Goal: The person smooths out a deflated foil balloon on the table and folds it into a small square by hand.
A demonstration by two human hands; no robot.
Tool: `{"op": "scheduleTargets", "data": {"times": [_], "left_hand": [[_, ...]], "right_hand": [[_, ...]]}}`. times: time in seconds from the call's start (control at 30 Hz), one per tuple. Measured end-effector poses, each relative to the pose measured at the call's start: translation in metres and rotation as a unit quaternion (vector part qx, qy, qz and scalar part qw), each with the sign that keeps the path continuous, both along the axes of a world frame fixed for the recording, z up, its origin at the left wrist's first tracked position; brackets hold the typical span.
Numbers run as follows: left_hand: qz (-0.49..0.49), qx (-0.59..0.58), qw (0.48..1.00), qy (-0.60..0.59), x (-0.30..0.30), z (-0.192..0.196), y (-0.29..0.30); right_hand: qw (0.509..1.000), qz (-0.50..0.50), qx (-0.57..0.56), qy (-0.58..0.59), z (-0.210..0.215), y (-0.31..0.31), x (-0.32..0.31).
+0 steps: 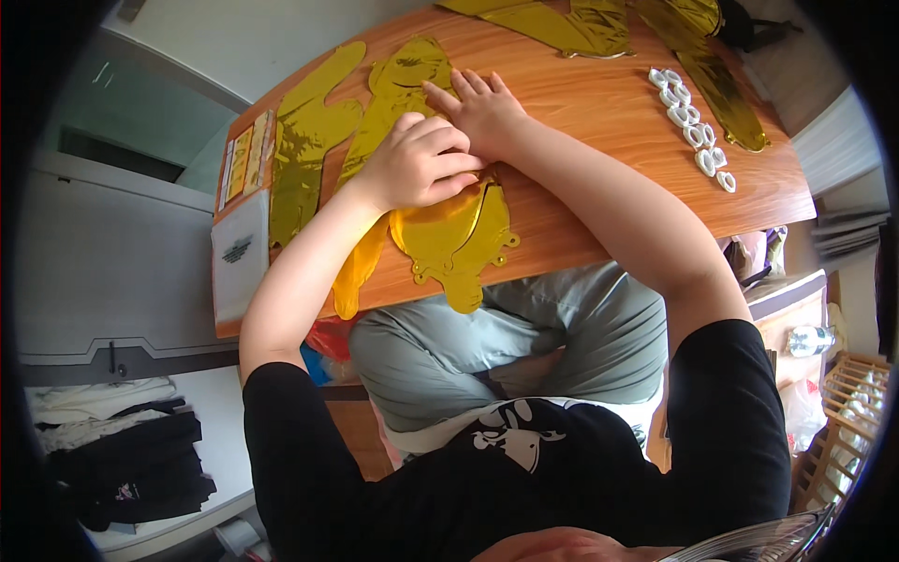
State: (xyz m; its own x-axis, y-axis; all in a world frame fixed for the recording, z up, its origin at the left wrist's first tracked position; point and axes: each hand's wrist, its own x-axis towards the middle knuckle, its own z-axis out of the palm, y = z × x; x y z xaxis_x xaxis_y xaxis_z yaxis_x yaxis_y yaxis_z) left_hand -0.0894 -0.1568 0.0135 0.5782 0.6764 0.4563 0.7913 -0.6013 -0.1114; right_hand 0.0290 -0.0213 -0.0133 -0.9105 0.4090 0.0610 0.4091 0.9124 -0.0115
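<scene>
A flat gold foil balloon (478,248) lies at the table's near edge, its lower tab hanging over the edge. My left hand (417,161) bends over its upper end with curled fingers, closed on the foil; the fingertips are partly hidden. Just beyond it, my right hand (482,110) rests with fingers stretched out, beside another gold foil shape (412,70) and on the tabletop. Its thumb is hidden behind my left hand. A shinier orange-gold foil strip (361,267) hangs over the edge under my left forearm.
A gold foil balloon (304,140) lies flat at the left of the wooden table (581,112). More gold foil (590,28) lies at the far edge, and a long gold piece (716,98) at the right. Several white rings (693,136) form rows. Clear packets (242,239) line the left edge.
</scene>
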Motion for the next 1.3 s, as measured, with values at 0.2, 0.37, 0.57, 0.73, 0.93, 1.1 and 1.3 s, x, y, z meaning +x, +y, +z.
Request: {"op": "scheduleTargets", "data": {"times": [0.2, 0.37, 0.57, 0.73, 0.93, 1.1, 1.3], "left_hand": [[-0.003, -0.083, 0.996, 0.025, 0.004, -0.007, -0.005], [-0.002, -0.099, 0.995, 0.017, 0.008, -0.009, -0.009], [-0.013, -0.125, 0.992, 0.021, 0.018, -0.005, -0.020], [0.027, -0.186, 0.969, -0.161, 0.010, 0.009, -0.045], [0.175, -0.239, 0.953, -0.066, -0.047, 0.018, -0.090], [0.193, -0.222, 0.948, -0.120, -0.041, 0.000, -0.096], [0.186, -0.191, 0.960, -0.085, -0.039, 0.000, -0.088]], "right_hand": [[0.999, 0.012, 0.034, 0.013, -0.007, -0.001, 0.002], [0.999, 0.011, 0.036, -0.021, -0.002, -0.002, 0.003], [0.999, -0.002, 0.018, 0.031, -0.011, -0.001, 0.002], [0.997, -0.002, 0.012, 0.076, -0.013, -0.001, 0.000], [0.996, -0.020, 0.003, 0.089, -0.011, -0.005, 0.002], [0.995, -0.015, 0.014, 0.095, -0.014, -0.003, 0.001], [0.996, -0.018, 0.019, 0.088, -0.013, -0.002, 0.002]]}}
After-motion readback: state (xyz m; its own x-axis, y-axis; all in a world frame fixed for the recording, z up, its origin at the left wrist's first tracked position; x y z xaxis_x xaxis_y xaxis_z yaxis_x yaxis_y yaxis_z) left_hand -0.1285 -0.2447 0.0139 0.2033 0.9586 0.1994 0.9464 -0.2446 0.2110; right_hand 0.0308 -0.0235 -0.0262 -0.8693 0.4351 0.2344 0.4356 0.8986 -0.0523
